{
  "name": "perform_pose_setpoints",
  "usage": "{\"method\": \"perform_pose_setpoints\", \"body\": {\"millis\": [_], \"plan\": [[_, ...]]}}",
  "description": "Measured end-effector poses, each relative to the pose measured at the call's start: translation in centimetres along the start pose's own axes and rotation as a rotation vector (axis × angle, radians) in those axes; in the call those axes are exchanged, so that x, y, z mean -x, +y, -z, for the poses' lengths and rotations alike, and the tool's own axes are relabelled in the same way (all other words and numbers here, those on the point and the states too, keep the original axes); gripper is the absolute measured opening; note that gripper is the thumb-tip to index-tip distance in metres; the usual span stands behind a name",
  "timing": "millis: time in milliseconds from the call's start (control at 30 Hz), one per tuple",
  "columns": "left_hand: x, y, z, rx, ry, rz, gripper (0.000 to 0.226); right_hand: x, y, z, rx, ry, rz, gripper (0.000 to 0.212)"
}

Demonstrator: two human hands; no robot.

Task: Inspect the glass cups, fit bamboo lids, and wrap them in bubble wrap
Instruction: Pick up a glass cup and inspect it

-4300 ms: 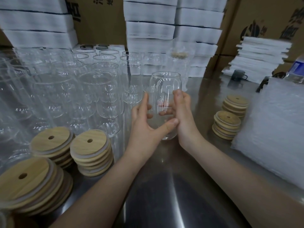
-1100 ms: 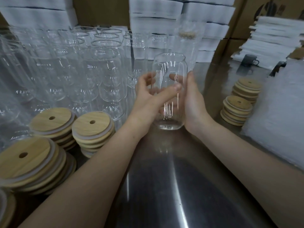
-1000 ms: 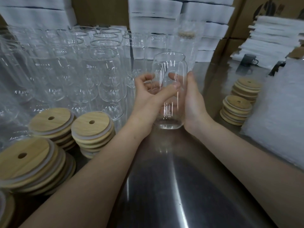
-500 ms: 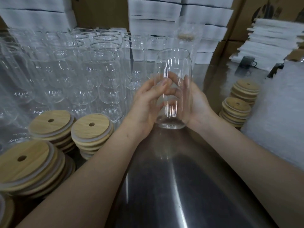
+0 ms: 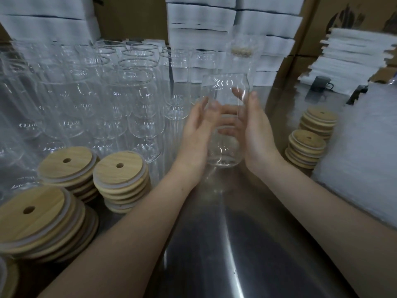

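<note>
I hold one clear glass cup (image 5: 225, 145) upright between both hands, just above the steel table (image 5: 214, 244). My left hand (image 5: 196, 136) grips its left side, thumb on the front and fingers showing through the glass behind. My right hand (image 5: 258, 132) grips the right side, thumb up near the shoulder, fingers wrapped behind. The cup has no lid. Stacks of round bamboo lids with straw holes stand at left (image 5: 121, 168) and at right (image 5: 307, 145). A pile of white bubble wrap sheets (image 5: 361, 151) lies at the right edge.
Several rows of bare glass cups (image 5: 129, 93) crowd the table's left half. White foam boxes (image 5: 199, 18) and cardboard cartons line the back. A wrapped, lidded cup (image 5: 242, 50) stands behind the held one. A small dark mug (image 5: 320, 82) sits far right.
The cup has been turned between my palms and sits slightly lower in view. My left thumb has shifted from across the front of the glass to its left edge.
</note>
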State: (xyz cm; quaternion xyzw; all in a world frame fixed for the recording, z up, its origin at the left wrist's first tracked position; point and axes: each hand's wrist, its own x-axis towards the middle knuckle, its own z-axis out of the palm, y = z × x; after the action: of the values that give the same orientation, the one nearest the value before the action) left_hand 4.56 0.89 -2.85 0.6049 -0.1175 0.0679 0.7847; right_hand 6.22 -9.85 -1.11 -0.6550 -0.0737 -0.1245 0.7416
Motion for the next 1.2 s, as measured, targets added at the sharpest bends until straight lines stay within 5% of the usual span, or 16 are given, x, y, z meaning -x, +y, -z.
{"method": "perform_pose_setpoints", "body": {"millis": [67, 300, 567, 900, 1067, 1200], "plan": [[0.2, -0.5, -0.1, -0.04, -0.04, -0.019, 0.081, 0.3, -0.3, 0.0, 0.052, -0.023, 0.068, 0.037], [0.4, -1.0, 0.2, -0.286, 0.067, -0.21, 0.089, 1.0, -1.9, 0.3, 0.068, -0.129, 0.072, 0.05], [0.3, -1.4, 0.5, -0.469, 0.094, -0.365, 0.097, 0.2, -1.6, 1.1, -0.196, -0.206, -0.023, 0.035], [0.1, -1.5, 0.8, -1.123, 0.214, -0.542, 0.088, -0.5, -2.1, 2.7, -0.301, -0.162, -0.281, 0.03], [0.2, -1.4, 0.8, -1.129, 0.229, -0.496, 0.088, -0.1, -2.0, 2.2, -0.241, -0.198, -0.215, 0.048], [0.2, -1.2, 0.9, -1.013, 0.267, -0.441, 0.084, 0.4, -2.0, 1.6, -0.183, -0.247, -0.129, 0.043]]}}
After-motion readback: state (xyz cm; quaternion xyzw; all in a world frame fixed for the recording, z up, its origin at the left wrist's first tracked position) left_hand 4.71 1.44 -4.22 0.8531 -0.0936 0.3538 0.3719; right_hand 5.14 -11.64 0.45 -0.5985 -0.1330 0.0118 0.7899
